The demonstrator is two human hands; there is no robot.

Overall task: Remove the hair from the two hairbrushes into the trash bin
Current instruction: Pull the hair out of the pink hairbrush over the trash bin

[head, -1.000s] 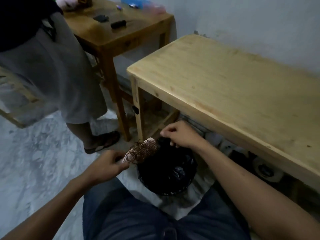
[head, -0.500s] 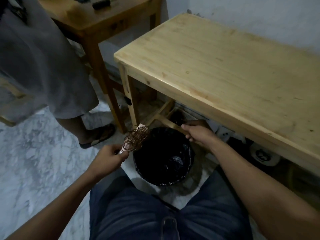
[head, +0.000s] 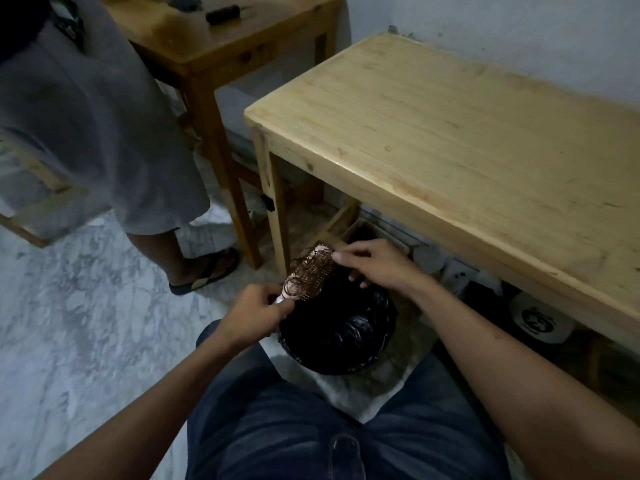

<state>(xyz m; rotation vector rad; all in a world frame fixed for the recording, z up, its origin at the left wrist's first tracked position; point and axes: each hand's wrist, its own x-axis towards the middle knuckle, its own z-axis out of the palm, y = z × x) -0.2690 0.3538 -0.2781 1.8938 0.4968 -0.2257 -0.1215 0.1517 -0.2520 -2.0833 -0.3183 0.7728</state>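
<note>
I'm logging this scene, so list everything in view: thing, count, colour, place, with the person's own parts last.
hairbrush: one, pinkish, tangled with brown hair, over the bin's far-left rim
trash bin: one, black bag liner, on the floor between the knees
light table: one, pale wood, right, against the wall
dark table: one, brown wood, top centre
dark tool: one, black, on the dark table
bystander: one, grey shorts, black sandal, standing at left
floor: white-grey marble
round white things: a few, under the light table, unclear what
jeans: dark blue, bottom centre
left hand: grips the brush handle
right hand: fingertips at the brush tip
</note>
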